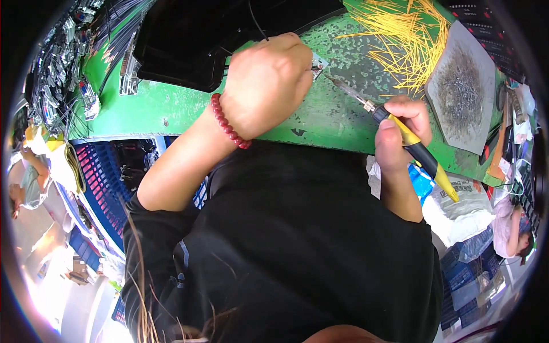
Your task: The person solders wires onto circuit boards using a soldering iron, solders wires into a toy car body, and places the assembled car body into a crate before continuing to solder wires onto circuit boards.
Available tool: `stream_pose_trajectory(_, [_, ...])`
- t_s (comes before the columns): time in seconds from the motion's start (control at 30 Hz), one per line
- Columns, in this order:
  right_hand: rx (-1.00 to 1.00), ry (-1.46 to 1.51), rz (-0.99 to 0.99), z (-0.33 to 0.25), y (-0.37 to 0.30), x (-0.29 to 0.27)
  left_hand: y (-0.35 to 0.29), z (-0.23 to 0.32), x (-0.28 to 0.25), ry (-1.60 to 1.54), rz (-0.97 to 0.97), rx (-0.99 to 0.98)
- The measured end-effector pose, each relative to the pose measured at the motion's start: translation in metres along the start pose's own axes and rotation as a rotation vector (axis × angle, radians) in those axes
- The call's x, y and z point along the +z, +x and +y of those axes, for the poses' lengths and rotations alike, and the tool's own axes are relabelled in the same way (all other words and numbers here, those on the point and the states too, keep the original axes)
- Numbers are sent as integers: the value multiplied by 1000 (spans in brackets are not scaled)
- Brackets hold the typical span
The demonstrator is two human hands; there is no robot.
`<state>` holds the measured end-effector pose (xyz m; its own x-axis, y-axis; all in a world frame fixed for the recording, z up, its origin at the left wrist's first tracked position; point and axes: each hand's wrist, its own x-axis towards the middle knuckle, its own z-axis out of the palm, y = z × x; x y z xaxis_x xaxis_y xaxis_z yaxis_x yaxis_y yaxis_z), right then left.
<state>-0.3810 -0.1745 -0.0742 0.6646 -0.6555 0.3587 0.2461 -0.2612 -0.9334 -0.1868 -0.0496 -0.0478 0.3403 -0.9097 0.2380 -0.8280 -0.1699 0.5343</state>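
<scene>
My left hand [269, 80], with a red bead bracelet [229, 123] on its wrist, is closed above the green tabletop with its back turned up. A small pale board-like part [319, 66] juts out past its fingers, and most of that part is hidden under the hand. A thin black wire [255, 18] rises beside the knuckles. My right hand [403, 128] is closed around the yellow and black handle of a soldering iron [422, 150]. The iron slants up and left, and its tip is close to the small part; whether they touch I cannot tell.
Thin yellow wires [409, 48] lie heaped at the far right, beside a grey, dark-stained plate [460, 88]. A black tray [183, 51] stands behind my left hand. Metal connectors with dark cables [57, 74] pile up at the left. A blue basket [103, 180] sits below the table edge [131, 136].
</scene>
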Motion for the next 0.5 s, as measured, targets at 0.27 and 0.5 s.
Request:
stream_pose_trajectory(0.27, [-40, -135, -122, -4, 5, 2, 0, -1, 0, 31, -4, 19])
stream_pose_trajectory(0.5, [-37, -162, -159, -4, 8, 3, 1, -1, 1, 36, -1, 22])
